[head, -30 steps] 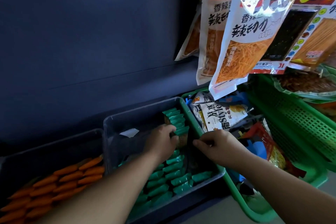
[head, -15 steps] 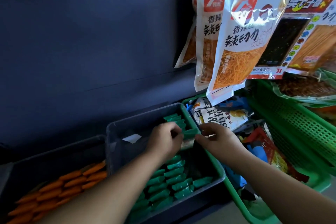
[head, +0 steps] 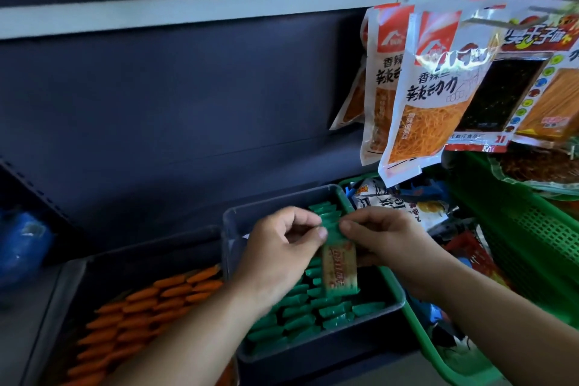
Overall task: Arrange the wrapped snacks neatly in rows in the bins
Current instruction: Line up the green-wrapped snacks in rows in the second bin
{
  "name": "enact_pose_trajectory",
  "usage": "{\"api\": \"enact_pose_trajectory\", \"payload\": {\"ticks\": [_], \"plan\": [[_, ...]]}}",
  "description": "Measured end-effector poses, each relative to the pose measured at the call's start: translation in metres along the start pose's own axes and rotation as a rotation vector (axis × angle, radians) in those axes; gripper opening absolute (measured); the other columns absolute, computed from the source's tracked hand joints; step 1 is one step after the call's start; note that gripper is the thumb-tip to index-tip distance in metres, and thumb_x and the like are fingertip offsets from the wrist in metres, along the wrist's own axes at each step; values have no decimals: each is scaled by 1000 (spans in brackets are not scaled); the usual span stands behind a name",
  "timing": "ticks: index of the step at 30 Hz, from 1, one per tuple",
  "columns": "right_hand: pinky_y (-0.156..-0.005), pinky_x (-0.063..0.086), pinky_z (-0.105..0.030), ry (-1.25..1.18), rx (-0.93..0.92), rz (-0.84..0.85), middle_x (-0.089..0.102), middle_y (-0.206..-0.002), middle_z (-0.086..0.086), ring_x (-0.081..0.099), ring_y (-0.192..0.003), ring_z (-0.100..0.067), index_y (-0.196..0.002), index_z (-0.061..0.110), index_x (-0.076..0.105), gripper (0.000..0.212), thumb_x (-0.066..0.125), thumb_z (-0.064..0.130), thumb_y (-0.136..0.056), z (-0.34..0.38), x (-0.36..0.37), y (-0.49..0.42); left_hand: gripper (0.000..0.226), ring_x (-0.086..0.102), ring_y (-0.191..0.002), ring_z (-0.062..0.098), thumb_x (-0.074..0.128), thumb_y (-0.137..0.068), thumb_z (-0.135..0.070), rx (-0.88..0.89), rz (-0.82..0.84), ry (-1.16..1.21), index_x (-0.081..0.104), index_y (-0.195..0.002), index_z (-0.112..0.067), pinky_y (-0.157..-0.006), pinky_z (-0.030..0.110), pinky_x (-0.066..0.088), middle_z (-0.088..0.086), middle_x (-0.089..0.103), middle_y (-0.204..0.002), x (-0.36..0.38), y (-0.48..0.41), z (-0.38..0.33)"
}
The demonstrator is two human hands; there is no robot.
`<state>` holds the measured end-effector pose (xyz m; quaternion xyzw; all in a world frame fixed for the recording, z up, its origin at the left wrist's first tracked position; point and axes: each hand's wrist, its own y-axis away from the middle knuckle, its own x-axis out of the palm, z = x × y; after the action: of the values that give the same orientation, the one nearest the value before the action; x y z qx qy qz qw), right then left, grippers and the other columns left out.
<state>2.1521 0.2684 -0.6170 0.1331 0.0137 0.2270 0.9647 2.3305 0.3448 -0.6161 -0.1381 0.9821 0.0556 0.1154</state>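
Both hands pinch one green-wrapped snack (head: 340,269) by its top edge, left hand (head: 283,247) and right hand (head: 380,236) on either side. Below the grip, rows of green snacks (head: 316,313) fill the grey bin (head: 232,222).

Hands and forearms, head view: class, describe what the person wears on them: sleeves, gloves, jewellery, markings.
The left hand and right hand are bare: no gloves, no rings showing. The left forearm and right forearm are uncovered up to the picture's edge, with no sleeve, watch or bracelet in view. No markings show. The visible nails look short.
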Motion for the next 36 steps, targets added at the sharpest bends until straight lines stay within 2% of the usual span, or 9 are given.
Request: {"api": "enact_pose_trajectory", "payload": {"ticks": [4,14,17,20,23,26,29,32,36], "plan": [[-62,61,-37,-89,-34,-101,76,-86,-16,74,-73,-27,-98,-1,71,13,68,11,-95,2,0,0,37,75,-91,12,91,-77,-18,-67,256,-36,72,-108,-25,-87,34,62,-3,79,-99,2,-2,12],[-66,62,-38,-113,13,-35,74,-88,-17,75,-79,-31,-106,0,66,16,67,11,-96,4,-2,-5,27,70,-90,30,76,-91,-23,2,300,-129,61,-102,-43,-76,58,59,-4,70,-98,0,-9,26],[-66,64,-45,-47,-28,-85,76,-91,-21,77,-80,-32,-109,-1,62,17,68,6,-94,3,2,-4,23,69,-90,20,72,-93,-32,88,252,-244,59,-109,-44,-77,53,58,-10,68,-100,-4,-9,31],[-62,64,-44,6,-48,-149,76,-86,-19,77,-75,-30,-107,1,65,16,71,6,-93,-1,10,-6,32,59,-90,4,75,-84,-48,279,68,-473,51,-102,-38,-77,35,53,-17,60,-96,-3,-3,29],[-61,62,-42,2,-62,-95,73,-90,-25,75,-76,-32,-105,6,69,21,77,15,-87,-2,17,-4,48,56,-81,5,75,-71,-64,261,41,-487,44,-96,-35,-68,34,50,-15,56,-89,2,7,17],[-69,63,-44,-36,-37,45,75,-99,-24,75,-89,-35,-105,10,76,20,66,24,-95,1,17,-2,41,59,-74,9,74,-73,-52,194,39,-449,42,-90,-32,-65,40,51,-9,60,-80,1,1,18],[-87,61,-56,-15,-44,-6,74,-107,-21,74,-100,-37,-120,16,72,23,63,11,-99,-4,7,-5,26,68,-81,18,76,-78,-32,58,117,-221,52,-90,-30,-75,49,56,-3,69,-85,-1,-4,16],[-92,60,-55,11,-55,30,75,-105,-16,73,-101,-35,-125,19,69,37,72,18,-89,-8,3,-4,14,71,-87,17,74,-85,-19,25,208,-95,63,-89,-26,-82,41,58,-2,74,-90,-1,-2,14],[-82,63,-41,88,-82,51,76,-98,-16,74,-91,-31,-111,12,72,20,71,9,-91,-10,-1,-4,12,64,-72,2,80,-88,-28,74,132,-96,71,-95,-24,-67,22,54,-4,72,-83,-5,-4,13]]}}
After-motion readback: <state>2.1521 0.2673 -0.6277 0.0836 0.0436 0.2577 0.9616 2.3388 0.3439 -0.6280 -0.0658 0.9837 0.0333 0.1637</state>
